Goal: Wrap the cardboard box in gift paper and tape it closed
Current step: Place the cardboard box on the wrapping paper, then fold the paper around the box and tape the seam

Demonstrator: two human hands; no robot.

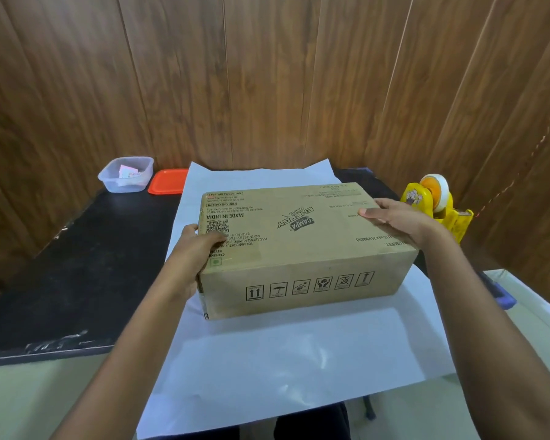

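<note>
Cardboard box (pixel 299 249): lies flat on the sheet of paper, in the middle of the table, long side running left to right. Its printed top faces up with the lettering upside down to the viewer. A row of handling symbols shows on the near side.

Gift paper (pixel 283 354): a plain white sheet spread under the box. It reaches past the box on all sides, its far edge is close to the wall and its near edge hangs over the table's near side.

Left hand (pixel 197 249): holds the box's left end near the near corner. The forearm comes in from the near left, with the wrist bent in towards the box.

Left fingers: the thumb lies on the top face beside the QR code. The other fingers wrap down the left end face, mostly hidden, so their spread cannot be told.

Right hand (pixel 397 219): holds the box's right end towards the far corner, palm over the top edge. The forearm reaches in from the near right.

Right fingers: the thumb stretches out flat along the top, pointing left. The rest fold over the right end out of sight.

Table (pixel 92 265): black top, scuffed white at its near left edge.

Tape dispenser (pixel 435 201): yellow, with a roll on an orange hub. It stands at the right, just beyond the right hand.

Clear tub (pixel 126 174): at the far left, with some small pieces inside.

Orange lid (pixel 168 181): lies flat between the tub and the paper.

Wall (pixel 267 74): brown wood panels behind and to both sides.
</note>
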